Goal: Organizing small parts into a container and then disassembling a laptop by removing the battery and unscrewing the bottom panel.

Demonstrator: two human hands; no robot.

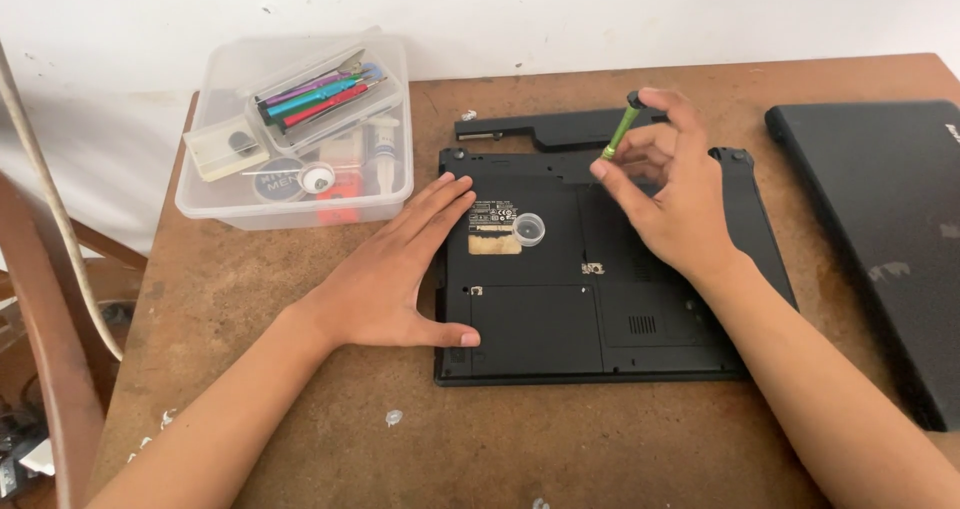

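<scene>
Brown wooden table (300, 449), worn and speckled with pale flecks, fills most of the frame, with a white wall along the top edge. At centre lies a black laptop (560, 319), turned underside up, its panels and vent slots visible. A small clear round cap (528, 230) rests on the underside beside a pale label, just left of centre. The left hand (395, 269), entering from the lower left, lies flat and released, fingers extended together, palm pressing the left edge of the laptop and thumb resting along its lower left portion. The right hand (672, 194), entering from the lower right, grasps a green-handled screwdriver (621, 131) between thumb and fingertips; the tool stands tilted, its black top toward the upper centre and its tip down at the laptop's upper edge. Behind the laptop, apart from it, lies a long black battery pack (545, 129). In the upper left sits a clear plastic box (230, 204), holding a case of coloured tools, a small tube and round tins. At the right edge lies a second black laptop (885, 239), closed, partly cut off by the frame. A pale cable (50, 209) crosses the far left.
</scene>
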